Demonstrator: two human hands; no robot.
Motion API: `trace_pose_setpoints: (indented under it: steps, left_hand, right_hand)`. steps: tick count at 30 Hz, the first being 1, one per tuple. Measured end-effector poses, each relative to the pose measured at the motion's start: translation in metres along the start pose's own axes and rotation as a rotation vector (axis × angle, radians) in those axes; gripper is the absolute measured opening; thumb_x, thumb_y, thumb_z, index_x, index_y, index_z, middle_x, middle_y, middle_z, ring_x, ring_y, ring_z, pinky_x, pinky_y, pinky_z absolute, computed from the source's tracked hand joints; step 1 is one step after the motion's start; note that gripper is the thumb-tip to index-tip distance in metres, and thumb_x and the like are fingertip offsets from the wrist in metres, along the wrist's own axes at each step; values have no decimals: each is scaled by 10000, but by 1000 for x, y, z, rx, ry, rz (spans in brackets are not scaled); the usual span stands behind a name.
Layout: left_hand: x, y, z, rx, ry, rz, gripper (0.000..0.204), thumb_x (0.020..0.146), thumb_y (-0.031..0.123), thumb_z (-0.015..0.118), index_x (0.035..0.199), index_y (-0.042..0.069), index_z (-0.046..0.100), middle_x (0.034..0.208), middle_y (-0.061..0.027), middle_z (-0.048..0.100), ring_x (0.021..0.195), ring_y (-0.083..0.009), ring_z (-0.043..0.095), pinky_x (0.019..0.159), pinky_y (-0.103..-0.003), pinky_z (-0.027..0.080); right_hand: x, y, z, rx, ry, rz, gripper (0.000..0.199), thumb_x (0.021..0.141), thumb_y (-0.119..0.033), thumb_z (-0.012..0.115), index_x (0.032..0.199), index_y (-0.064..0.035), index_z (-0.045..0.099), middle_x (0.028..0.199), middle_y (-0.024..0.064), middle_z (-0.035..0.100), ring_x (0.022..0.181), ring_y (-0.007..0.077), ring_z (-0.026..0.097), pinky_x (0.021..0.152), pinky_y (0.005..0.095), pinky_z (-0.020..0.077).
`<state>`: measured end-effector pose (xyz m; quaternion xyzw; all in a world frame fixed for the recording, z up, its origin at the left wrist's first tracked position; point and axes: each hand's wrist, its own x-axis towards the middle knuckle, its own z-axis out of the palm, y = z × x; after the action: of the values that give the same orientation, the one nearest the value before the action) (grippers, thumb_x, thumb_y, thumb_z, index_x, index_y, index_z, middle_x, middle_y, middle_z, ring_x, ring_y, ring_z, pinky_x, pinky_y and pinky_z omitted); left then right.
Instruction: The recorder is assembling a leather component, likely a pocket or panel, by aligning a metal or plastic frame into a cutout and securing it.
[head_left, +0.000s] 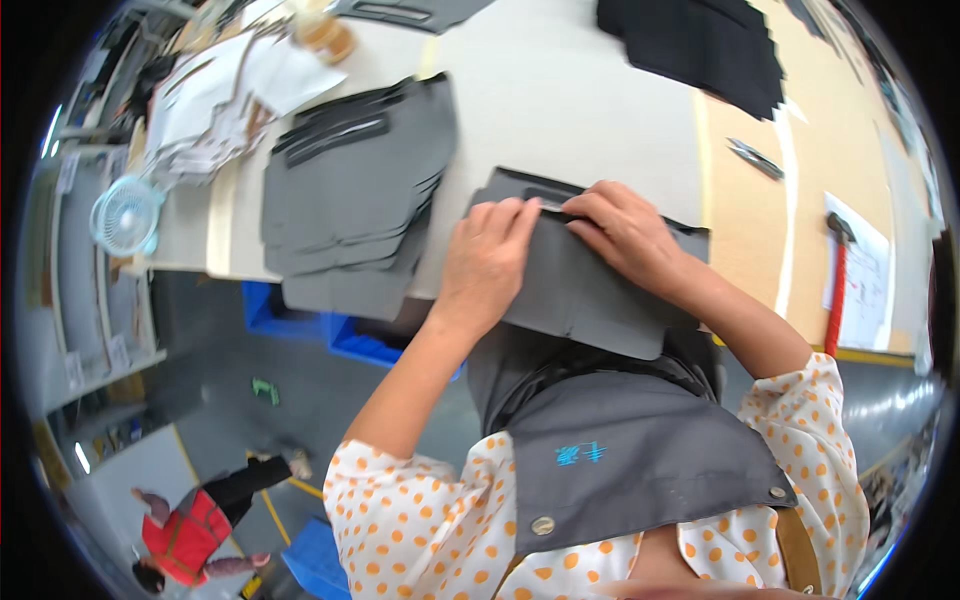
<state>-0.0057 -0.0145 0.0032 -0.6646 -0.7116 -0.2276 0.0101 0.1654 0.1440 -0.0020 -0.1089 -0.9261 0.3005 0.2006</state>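
A flat grey panel (585,285) of leather-like sheet lies at the table's front edge before me, its lower part hanging over toward my apron. Near its far edge is a dark, narrow slot-like strip (548,196) with a pale line in it. My left hand (488,258) is closed, thumb and fingers pinching at the left end of that strip. With fingers bent, my right hand (632,238) pinches the panel at the strip's right end. The fingertips hide part of the strip. Left of my hands lies a fanned stack of similar grey panels (345,205).
Black pieces (695,50) are stacked at the far right. A small cutter-like tool (755,158) and a red-handled hammer (836,280) lie on the right. White sheets (205,100) and a light blue fan (128,216) are at left. Blue bins (345,335) stand below; a person in a red vest (190,540) is lower left.
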Motion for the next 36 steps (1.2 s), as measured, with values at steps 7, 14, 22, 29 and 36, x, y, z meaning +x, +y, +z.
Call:
trace_pose_setpoints:
  steps: [7, 14, 22, 29, 36]
  left_hand:
    - [13, 9, 13, -64, 10, 0, 444, 874, -31, 665, 1310, 51, 665, 1154, -83, 618, 1052, -305, 584, 915, -424, 485]
    - [6, 9, 17, -131, 96, 17, 353, 870, 79, 622, 1213, 81, 703, 1084, -133, 621, 1027, -321, 602, 905, -440, 496]
    - [-7, 4, 23, 4, 118, -41, 362, 873, 88, 606, 1221, 121, 699, 1138, -92, 588, 1048, -295, 540, 853, -420, 459]
    - [18, 6, 27, -119, 81, 27, 450, 852, 27, 599, 1282, 126, 688, 1172, -144, 603, 1055, -338, 594, 913, -458, 501]
    - [-7, 0, 21, -3, -32, 19, 510, 841, -9, 610, 1341, 87, 648, 1263, -114, 616, 1202, -316, 584, 965, -444, 471]
  right_hand:
    - [-15, 12, -10, 55, 29, 54, 226, 905, -50, 720, 1127, -63, 754, 1007, 113, 654, 939, 292, 640, 816, 391, 541]
    - [-22, 13, -4, 37, 60, 34, 290, 901, 14, 698, 1179, -50, 752, 1015, 135, 654, 910, 296, 651, 791, 374, 536]
    - [-15, 20, 12, -9, 66, -28, 273, 930, 57, 666, 1181, -25, 736, 1004, 115, 608, 889, 249, 629, 758, 334, 520]
    - [-20, 15, -5, -101, 89, 13, 293, 856, -6, 719, 1139, -68, 759, 999, 134, 664, 905, 308, 647, 776, 405, 545]
    - [-19, 18, 26, -35, 62, -100, 412, 831, -23, 639, 1238, -63, 688, 1077, 130, 634, 1012, 324, 619, 875, 406, 536]
